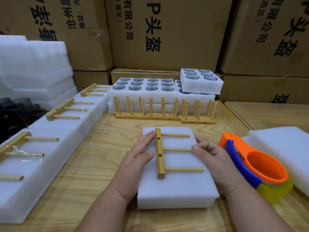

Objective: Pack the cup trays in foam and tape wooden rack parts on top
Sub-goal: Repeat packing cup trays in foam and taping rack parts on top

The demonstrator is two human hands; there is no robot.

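Person's body, head view: two bare forearms and hands, nothing worn.

Left hand (139,156) and right hand (212,160) both bare: no gloves, rings, watch or bands on the parts that show. Both forearms are uncovered from the wrist down to the bottom edge of the view; no sleeve or cuff enters the picture. Fingers are broad and short, nails cut short and unpainted where visible, seen best on the right hand's fingertips (197,148). Creases show at the left wrist and across the knuckles of the right hand. No markings, plasters or tattoos can be made out. Nothing of the body above the forearms is in view.
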